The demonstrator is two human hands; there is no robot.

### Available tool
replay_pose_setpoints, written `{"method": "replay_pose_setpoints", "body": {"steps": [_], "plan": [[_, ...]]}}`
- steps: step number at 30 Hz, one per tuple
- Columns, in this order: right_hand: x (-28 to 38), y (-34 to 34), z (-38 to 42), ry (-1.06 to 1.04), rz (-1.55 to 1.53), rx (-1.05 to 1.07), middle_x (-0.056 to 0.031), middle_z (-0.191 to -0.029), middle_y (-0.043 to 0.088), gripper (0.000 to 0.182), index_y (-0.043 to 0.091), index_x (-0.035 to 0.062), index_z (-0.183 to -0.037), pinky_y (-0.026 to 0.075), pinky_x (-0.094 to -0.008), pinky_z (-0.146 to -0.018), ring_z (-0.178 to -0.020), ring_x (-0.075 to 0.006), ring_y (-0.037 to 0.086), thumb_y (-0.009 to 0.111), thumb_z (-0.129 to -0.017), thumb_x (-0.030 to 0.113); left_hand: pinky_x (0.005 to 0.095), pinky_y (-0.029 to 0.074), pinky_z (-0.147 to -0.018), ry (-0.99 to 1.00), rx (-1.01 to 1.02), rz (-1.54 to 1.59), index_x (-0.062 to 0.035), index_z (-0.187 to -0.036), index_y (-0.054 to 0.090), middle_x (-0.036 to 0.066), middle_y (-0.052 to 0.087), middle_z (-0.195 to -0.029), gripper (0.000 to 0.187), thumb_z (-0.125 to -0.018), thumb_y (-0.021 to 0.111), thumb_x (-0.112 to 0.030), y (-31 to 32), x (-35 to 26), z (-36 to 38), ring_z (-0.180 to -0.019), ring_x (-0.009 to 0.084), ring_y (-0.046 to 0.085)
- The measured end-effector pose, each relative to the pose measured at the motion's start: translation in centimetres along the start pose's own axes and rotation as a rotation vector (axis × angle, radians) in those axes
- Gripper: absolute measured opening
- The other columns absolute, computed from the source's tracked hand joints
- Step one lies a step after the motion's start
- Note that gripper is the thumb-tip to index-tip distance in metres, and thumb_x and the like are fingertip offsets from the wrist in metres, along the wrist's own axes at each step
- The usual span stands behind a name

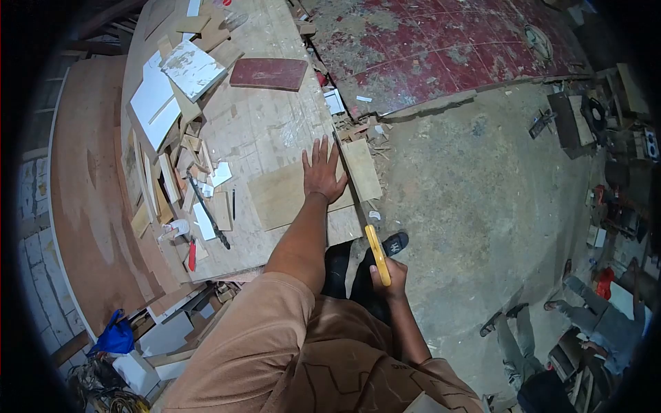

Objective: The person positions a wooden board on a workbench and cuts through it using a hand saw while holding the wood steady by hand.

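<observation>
My left hand point(322, 171) lies flat with its fingers spread on a thin plywood board point(272, 201), near the right edge of the workbench point(258, 148). In my right hand point(394, 277) is the yellow handle of a handsaw point(376, 253). Its dark, narrow blade runs away from me, close beside my left thumb, along a line across the board. Right of the blade, a strip of the plywood point(362, 169) juts past the bench edge over the floor.
Wood offcuts and white panels point(153, 103) are heaped along the bench's left side. Near them lie a pencil point(233, 204), a red-handled tool point(192, 255) and a dark red board point(268, 73). Two people point(606, 320) are at the lower right, above the concrete floor point(461, 199).
</observation>
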State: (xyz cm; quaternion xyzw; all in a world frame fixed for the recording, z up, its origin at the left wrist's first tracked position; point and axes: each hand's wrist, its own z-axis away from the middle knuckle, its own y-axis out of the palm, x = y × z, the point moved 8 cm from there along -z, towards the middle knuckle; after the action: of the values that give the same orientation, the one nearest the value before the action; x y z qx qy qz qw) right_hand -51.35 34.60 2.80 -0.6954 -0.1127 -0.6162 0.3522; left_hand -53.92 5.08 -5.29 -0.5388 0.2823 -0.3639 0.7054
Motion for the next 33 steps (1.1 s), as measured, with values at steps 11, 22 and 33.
{"method": "replay_pose_setpoints", "body": {"steps": [11, 22, 33], "plan": [[0.4, -0.7, 0.2, 0.021, -0.015, -0.005, -0.0101, -0.054, 0.045, 0.03, 0.049, 0.0057, -0.066, 0.039, -0.0385, -0.047, -0.045, -0.0287, 0.05, 0.071, -0.084, 0.014, 0.059, 0.002, -0.123, 0.01, -0.074, 0.092, -0.0228, -0.163, 0.012, 0.011, 0.01, -0.17, 0.09, -0.092, 0.05, -0.062, -0.4, 0.1, 0.1, -0.157, 0.0302, 0.006], [2.4, -0.1, -1.5, 0.16, -0.028, 0.049, -0.0116, -0.054, 0.052, 0.024, 0.055, 0.0049, -0.071, 0.044, -0.0372, -0.048, -0.046, -0.0297, 0.058, 0.073, -0.084, 0.013, 0.0595, 0.004, -0.123, 0.031, -0.099, 0.123, -0.0189, -0.162, 0.017, 0.013, 0.012, -0.169, 0.081, -0.094, 0.05, -0.048, -0.8, 0.0, 0.2, -0.156, 0.0323, 0.008], [7.6, -0.9, -4.0, 0.28, 0.016, 0.053, -0.015, -0.056, 0.054, 0.024, 0.056, 0.0035, -0.074, 0.045, -0.0389, -0.049, -0.049, -0.0329, 0.06, 0.073, -0.087, 0.015, 0.0596, 0.003, -0.123, 0.016, -0.037, 0.131, -0.0218, -0.163, 0.015, 0.011, 0.009, -0.17, 0.079, -0.096, 0.048, -0.045, -0.5, 0.1, 0.1, -0.156, 0.0313, 0.007]]}}
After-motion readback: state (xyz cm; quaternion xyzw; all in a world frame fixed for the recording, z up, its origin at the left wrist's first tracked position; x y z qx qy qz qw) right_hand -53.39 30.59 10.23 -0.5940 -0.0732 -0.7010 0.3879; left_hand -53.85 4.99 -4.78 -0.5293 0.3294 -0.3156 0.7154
